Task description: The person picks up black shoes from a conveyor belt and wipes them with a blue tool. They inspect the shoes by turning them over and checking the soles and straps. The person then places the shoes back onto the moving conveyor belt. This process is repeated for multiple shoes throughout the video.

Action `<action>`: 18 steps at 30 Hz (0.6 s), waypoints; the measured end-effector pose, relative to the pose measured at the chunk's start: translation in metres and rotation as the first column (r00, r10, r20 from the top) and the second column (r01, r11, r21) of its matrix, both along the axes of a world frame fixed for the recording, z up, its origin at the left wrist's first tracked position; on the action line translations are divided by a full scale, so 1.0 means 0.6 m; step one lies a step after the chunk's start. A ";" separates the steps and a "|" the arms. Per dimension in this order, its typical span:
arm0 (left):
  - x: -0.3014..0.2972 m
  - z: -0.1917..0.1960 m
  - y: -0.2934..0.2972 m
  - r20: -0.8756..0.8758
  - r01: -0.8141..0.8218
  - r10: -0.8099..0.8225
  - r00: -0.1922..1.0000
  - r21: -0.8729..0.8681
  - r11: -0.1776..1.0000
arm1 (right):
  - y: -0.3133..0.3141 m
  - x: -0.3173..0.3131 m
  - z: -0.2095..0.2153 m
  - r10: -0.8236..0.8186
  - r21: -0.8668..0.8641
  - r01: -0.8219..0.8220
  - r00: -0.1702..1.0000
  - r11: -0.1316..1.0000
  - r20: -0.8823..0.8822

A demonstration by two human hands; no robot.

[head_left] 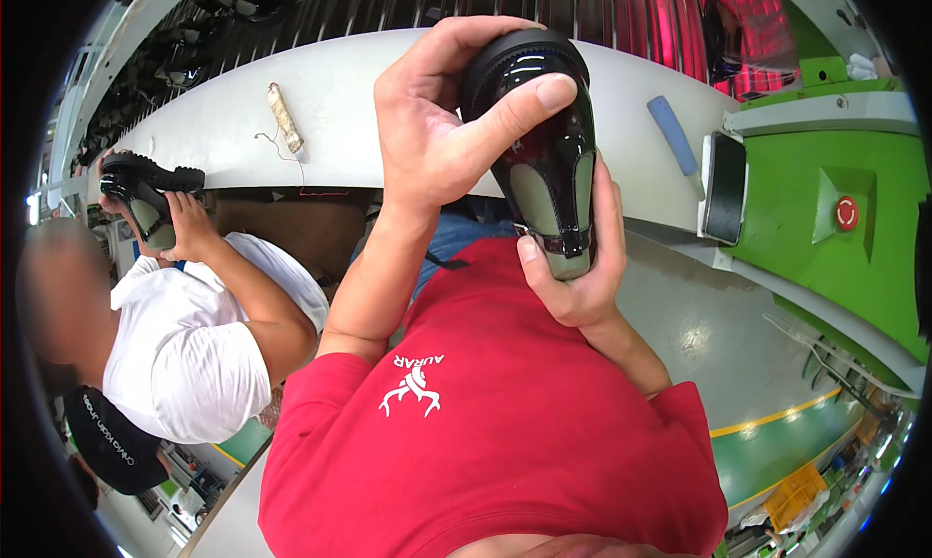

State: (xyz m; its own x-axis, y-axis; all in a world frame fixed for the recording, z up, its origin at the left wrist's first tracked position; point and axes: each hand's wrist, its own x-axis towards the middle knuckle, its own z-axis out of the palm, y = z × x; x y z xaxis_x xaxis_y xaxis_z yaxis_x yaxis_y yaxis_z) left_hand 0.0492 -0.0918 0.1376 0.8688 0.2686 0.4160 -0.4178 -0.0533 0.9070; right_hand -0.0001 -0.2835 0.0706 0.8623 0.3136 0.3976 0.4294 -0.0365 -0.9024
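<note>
A glossy black boot (555,155) with grey-green panels and a dark sole is held up over the white bench edge, in front of my red shirt. Around its rounded, wide end my left hand (427,135) is wrapped, the thumb lying across the shiny upper. My right hand (590,281) grips the narrower, grey-green end from below, thumb on one side and fingers along the other. Part of the sole shows at the top; the rest is hidden.
On the white bench (340,82) lie a tool with a wrapped handle (285,119) and a blue-handled tool (672,135). Beyond runs a roller conveyor (408,0) with shoes (254,4). A green machine (825,218) stands right. A co-worker (194,354) at left holds another boot (150,208).
</note>
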 end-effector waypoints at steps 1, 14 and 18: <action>-0.002 0.002 0.001 0.002 -0.001 0.001 1.000 0.003 1.000 | 0.000 -0.002 0.001 0.004 0.005 -0.004 1.000 1.000 -0.011; -0.051 0.000 0.008 0.004 0.108 -0.108 0.994 -0.051 0.993 | -0.041 0.037 0.043 0.176 0.329 -0.063 0.928 0.942 -0.328; -0.046 -0.001 0.013 0.079 0.084 -0.084 0.993 0.013 0.996 | -0.055 0.036 0.022 0.151 0.390 0.029 0.894 0.920 -0.421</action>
